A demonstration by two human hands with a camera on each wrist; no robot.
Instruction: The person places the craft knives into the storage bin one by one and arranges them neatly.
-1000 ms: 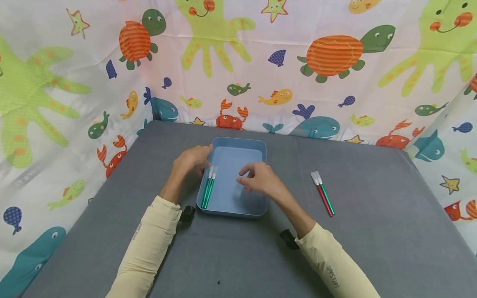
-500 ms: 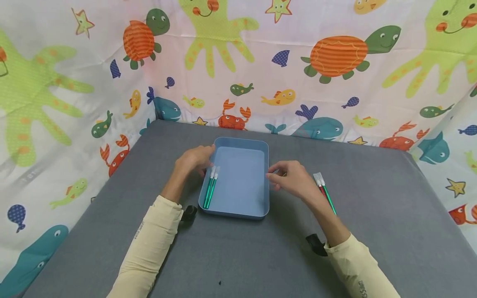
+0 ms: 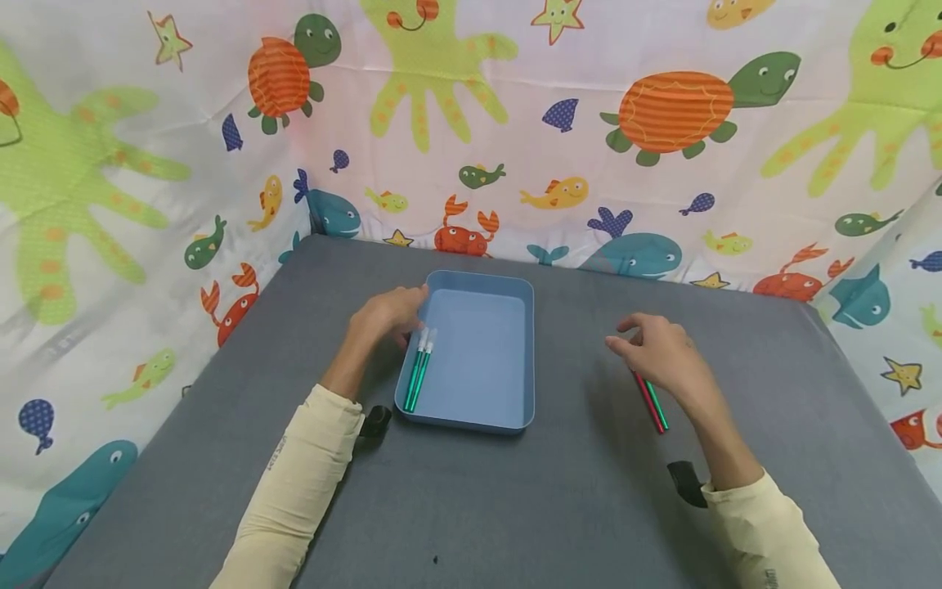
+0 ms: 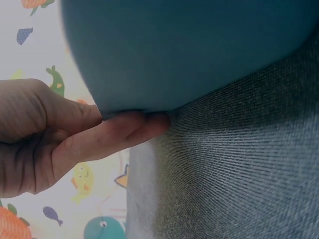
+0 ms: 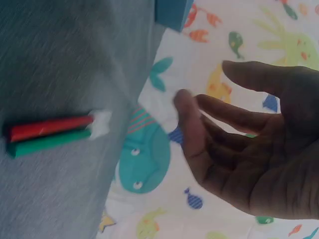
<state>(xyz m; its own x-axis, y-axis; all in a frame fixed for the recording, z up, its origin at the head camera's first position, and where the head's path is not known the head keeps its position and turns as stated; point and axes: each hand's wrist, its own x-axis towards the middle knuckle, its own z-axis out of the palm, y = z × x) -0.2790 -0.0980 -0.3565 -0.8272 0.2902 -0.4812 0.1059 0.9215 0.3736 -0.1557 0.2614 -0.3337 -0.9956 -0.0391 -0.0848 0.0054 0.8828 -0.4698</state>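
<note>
In the head view my left hand (image 3: pixel 388 315) holds the left side of a shallow blue tray (image 3: pixel 531 352). The left wrist view shows its thumb and fingers pinching the tray's edge (image 4: pixel 134 94). Two slim green pens with whitish caps, the nearer one a green pen (image 3: pixel 417 380), lie side by side along the tray's left wall. Right of the tray, my right hand (image 3: pixel 657 350) hovers above a red pen (image 3: pixel 649 402) and a green pen (image 5: pixel 52 143) lying together on the table. Its fingers are loosely bent with nothing between them, and it hides the pens' caps from the head view.
A grey cloth covers the table (image 3: pixel 471 499). Behind and at both sides hangs a white curtain (image 3: pixel 500 221) printed with sea animals. A small dark speck (image 3: pixel 435 559) lies near the front.
My right hand has moved right from over the tray, past its right wall, to above the red and green pens. The left hand keeps its hold on the tray; the pens lie unmoved.
</note>
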